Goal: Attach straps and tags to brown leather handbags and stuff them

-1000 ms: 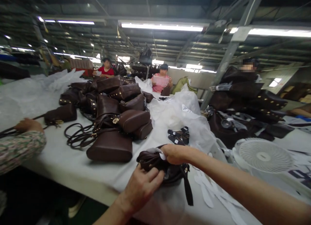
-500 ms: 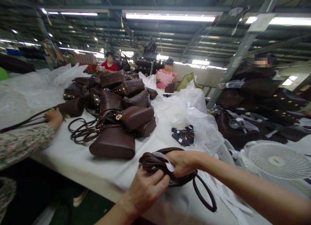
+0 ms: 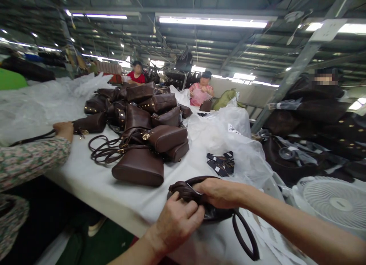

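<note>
A dark brown handbag [image 3: 219, 216] rests on the white-covered table in front of me, its mouth spread and its looped handle [image 3: 248, 238] hanging to the right. My left hand [image 3: 180, 221] is closed on the near left rim and a bunched brown strap [image 3: 184, 190]. Over the opening, my right hand [image 3: 221, 192] has its fingers bent against the bunched strap, the tips partly hidden. A thin white sliver shows by those fingertips. Behind lie a brown bag on its side [image 3: 138, 167] and black tags with white labels [image 3: 221, 164].
A pile of brown handbags [image 3: 138, 116] stands beyond. Clear plastic [image 3: 217, 133] is heaped to its right, more at far left. A white fan [image 3: 337, 204] and dark bags [image 3: 309, 124] are at right. At left, a co-worker's hand [image 3: 64, 130] touches a brown bag.
My right hand has drawn slightly left over the strap, and less of the white piece shows. The view has shifted a little left. The co-worker's hand at left has moved along the strap.
</note>
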A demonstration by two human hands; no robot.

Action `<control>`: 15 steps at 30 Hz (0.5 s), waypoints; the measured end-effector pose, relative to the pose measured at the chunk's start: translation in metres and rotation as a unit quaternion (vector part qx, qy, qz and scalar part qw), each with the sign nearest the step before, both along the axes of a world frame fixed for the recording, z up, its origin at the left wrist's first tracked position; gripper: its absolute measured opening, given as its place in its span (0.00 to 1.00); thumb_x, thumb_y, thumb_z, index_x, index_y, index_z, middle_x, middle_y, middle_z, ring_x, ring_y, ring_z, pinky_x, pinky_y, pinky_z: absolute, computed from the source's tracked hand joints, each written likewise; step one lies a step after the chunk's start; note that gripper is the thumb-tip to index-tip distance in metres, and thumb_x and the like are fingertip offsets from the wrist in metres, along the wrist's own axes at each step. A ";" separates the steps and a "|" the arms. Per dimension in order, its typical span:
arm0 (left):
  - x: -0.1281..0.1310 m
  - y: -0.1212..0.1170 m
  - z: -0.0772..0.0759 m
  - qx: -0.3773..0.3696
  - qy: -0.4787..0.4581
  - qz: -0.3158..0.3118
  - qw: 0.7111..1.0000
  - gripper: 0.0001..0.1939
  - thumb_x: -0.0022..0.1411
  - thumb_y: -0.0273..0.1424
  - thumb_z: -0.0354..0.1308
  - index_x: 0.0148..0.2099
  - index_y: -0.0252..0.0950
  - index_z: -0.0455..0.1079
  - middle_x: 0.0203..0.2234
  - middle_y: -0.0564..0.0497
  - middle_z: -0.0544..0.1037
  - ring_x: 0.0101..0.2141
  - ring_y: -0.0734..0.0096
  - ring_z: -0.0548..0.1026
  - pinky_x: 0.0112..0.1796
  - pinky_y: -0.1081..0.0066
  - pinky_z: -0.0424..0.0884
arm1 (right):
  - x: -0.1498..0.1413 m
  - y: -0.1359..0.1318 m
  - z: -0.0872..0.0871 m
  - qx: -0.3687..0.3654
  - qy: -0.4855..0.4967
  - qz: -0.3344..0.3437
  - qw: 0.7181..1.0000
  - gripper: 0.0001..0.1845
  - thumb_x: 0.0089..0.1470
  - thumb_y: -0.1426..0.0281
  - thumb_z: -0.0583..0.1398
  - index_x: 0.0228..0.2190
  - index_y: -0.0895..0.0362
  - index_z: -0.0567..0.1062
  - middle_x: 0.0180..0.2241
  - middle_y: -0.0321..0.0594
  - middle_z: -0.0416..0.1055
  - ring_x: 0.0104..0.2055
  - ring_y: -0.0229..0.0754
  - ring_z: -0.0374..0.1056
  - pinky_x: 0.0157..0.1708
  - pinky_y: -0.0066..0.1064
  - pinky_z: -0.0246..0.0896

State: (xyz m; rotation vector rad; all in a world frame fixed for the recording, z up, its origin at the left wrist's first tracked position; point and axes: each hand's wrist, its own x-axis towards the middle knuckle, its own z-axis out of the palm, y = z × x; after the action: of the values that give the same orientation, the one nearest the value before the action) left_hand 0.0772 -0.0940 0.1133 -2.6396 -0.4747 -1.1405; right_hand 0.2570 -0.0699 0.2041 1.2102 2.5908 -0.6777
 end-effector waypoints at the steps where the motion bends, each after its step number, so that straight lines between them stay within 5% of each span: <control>1: 0.000 0.000 0.000 -0.001 -0.004 0.000 1.000 0.12 0.70 0.26 0.43 0.45 0.33 0.68 0.25 0.52 0.73 0.26 0.73 0.71 0.31 0.67 0.66 | -0.001 0.000 -0.001 0.021 -0.012 0.008 1.000 0.17 0.49 0.82 0.53 0.38 0.58 0.76 0.34 0.41 0.77 0.34 0.41 0.69 0.35 0.28 0.59; 4: 0.001 -0.001 0.000 0.000 -0.013 -0.005 1.000 0.11 0.70 0.26 0.44 0.44 0.33 0.69 0.24 0.52 0.73 0.26 0.73 0.71 0.31 0.67 0.67 | -0.004 0.001 -0.004 0.077 -0.069 0.013 0.995 0.21 0.46 0.83 0.54 0.40 0.56 0.77 0.35 0.43 0.78 0.38 0.44 0.72 0.35 0.29 0.59; 10: 0.000 -0.005 0.003 0.012 -0.034 -0.018 0.999 0.10 0.69 0.25 0.46 0.41 0.32 0.70 0.22 0.53 0.72 0.24 0.74 0.68 0.31 0.67 0.67 | -0.011 -0.001 -0.011 0.127 -0.229 0.023 0.965 0.13 0.50 0.80 0.54 0.32 0.63 0.79 0.32 0.54 0.78 0.36 0.49 0.74 0.30 0.32 0.58; 15: 0.001 -0.007 0.004 0.006 -0.048 -0.022 0.999 0.10 0.68 0.24 0.47 0.41 0.31 0.70 0.23 0.53 0.72 0.25 0.73 0.68 0.32 0.66 0.66 | -0.007 -0.006 -0.004 0.074 -0.205 0.063 0.974 0.17 0.46 0.80 0.57 0.38 0.60 0.79 0.35 0.48 0.79 0.37 0.47 0.75 0.29 0.29 0.58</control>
State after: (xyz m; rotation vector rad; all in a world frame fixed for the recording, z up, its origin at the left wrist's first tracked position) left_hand 0.0784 -0.1014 0.1176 -2.6058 -0.4276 -1.2850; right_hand 0.2504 -0.0761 0.1998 1.0766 2.3707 -0.1858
